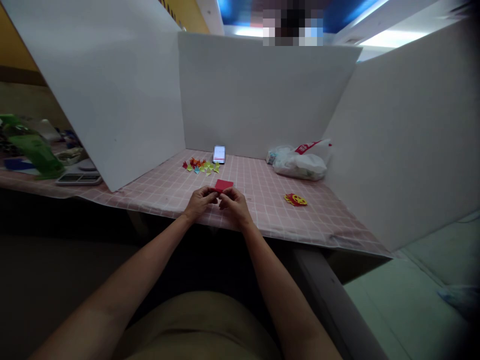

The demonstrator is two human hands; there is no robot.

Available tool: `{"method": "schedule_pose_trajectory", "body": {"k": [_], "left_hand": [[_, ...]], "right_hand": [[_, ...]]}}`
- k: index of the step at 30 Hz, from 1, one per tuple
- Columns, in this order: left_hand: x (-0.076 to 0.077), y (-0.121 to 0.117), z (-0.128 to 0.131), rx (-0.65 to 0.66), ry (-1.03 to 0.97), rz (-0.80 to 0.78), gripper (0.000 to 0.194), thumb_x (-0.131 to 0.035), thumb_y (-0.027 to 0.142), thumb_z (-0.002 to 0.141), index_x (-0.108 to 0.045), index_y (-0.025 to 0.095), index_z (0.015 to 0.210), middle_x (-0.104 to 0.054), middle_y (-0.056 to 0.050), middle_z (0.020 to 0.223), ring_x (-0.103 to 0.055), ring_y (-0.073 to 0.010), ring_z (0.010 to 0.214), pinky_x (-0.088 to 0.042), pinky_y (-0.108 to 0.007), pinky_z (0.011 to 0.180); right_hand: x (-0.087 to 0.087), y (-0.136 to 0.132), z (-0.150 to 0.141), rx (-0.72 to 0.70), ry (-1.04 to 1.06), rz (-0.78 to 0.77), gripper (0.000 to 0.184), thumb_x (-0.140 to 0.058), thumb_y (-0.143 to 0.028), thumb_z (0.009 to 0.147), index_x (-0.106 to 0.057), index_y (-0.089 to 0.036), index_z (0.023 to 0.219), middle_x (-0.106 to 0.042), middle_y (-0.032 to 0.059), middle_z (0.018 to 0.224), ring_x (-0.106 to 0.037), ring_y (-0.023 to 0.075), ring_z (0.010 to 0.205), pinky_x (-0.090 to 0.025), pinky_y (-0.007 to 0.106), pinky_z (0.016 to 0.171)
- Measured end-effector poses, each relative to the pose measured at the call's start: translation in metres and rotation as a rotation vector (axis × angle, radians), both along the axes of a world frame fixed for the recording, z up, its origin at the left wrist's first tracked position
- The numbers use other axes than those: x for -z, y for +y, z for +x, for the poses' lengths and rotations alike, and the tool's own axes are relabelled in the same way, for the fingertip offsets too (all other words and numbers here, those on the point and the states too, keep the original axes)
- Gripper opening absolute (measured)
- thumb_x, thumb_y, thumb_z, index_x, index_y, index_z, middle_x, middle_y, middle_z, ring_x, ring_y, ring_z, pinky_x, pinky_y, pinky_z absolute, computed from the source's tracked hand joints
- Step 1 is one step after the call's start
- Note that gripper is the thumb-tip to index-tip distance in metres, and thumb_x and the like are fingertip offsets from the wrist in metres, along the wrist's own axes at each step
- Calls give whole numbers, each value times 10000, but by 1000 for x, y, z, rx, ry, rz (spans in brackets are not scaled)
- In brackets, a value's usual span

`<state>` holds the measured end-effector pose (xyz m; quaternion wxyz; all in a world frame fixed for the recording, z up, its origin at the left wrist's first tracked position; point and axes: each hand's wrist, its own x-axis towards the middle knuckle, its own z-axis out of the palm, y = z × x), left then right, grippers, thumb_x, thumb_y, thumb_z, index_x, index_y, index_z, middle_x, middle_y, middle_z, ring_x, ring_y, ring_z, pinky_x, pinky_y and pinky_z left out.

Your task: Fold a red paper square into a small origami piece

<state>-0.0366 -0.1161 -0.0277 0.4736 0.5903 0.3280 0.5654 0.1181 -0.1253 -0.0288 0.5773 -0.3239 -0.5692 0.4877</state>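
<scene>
Both hands meet above the near part of the table, pinching a small piece of red folded paper (217,190) between their fingertips. My left hand (200,202) grips its left end, thumb and fingers pressed together. From the other side my right hand (235,204) holds it the same way. Fingers cover much of the paper, so its exact fold cannot be made out. Just beyond the fingertips lies a flat red paper square (224,184). Farther back sits a cluster of small folded paper figures (202,166) in red, orange, yellow-green and blue.
A lit phone (219,154) stands near the back panel (262,95). White plastic bags (300,162) lie at the back right, and yellow and red cut-out pieces (296,199) nearer on the checked tablecloth (262,215). White panels enclose three sides. A scale (79,177) and green bottle (35,150) are outside, left.
</scene>
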Motion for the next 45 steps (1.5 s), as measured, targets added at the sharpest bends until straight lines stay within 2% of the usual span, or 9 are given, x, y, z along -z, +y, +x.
{"method": "schedule_pose_trajectory", "body": {"k": [4,8,15,19,28,34,39,42,45], "left_hand": [[-2,0,0,59,58,-10,258,-786,361,738,-732,151,877,-685,-14,778,-601,-128,659,-483,-257,643],[-3,0,0,67,73,-24,240,-764,368,760,-717,155,860,-668,-6,781,-602,-122,667,-479,-244,640],[2,2,-2,48,28,-80,269,-743,405,780,-663,164,869,-622,9,710,-566,-103,597,-434,-216,566],[3,3,-4,90,17,-118,279,-748,411,773,-651,164,860,-578,27,668,-514,-83,547,-363,-191,508],[4,6,-6,178,53,-122,257,-759,387,765,-682,149,824,-587,21,686,-484,-78,556,-364,-211,545],[5,7,-6,165,68,-112,252,-764,373,755,-676,146,822,-590,22,670,-482,-83,551,-344,-216,540],[6,7,-5,133,71,-85,254,-737,393,777,-656,151,779,-558,30,638,-448,-79,529,-316,-215,520],[5,5,-5,99,72,-70,260,-723,403,781,-643,156,757,-544,32,623,-438,-84,522,-311,-221,512],[4,5,-4,55,70,-54,257,-715,400,776,-631,160,739,-540,34,622,-441,-90,527,-321,-226,513]], "right_hand": [[0,0,1,20,4,1,293,-642,-496,816,-592,-208,835,-594,-32,681,-569,115,541,-467,249,538],[1,1,1,28,-18,5,274,-715,-442,749,-585,-200,748,-569,-39,631,-547,111,527,-435,242,524],[0,0,-1,-1,-68,29,197,-716,-354,725,-591,-202,707,-593,-31,609,-528,116,525,-416,250,530],[1,1,-1,-18,-70,30,242,-646,-438,803,-596,-211,734,-591,-21,620,-524,125,535,-434,260,545],[2,1,0,-14,-84,25,229,-639,-430,775,-558,-222,725,-617,-8,653,-541,141,570,-456,269,561],[0,0,-2,61,-184,72,177,-648,-332,765,-579,-204,665,-606,-12,614,-527,136,563,-407,258,554],[2,0,-3,82,-249,101,123,-648,-285,763,-593,-204,689,-626,-8,644,-543,145,600,-413,261,575],[2,0,-2,60,-264,104,119,-643,-298,778,-608,-206,711,-638,-1,660,-560,153,615,-430,264,579],[0,1,-1,13,-278,96,216,-593,-374,841,-623,-204,712,-621,1,620,-561,151,567,-435,270,558]]}}
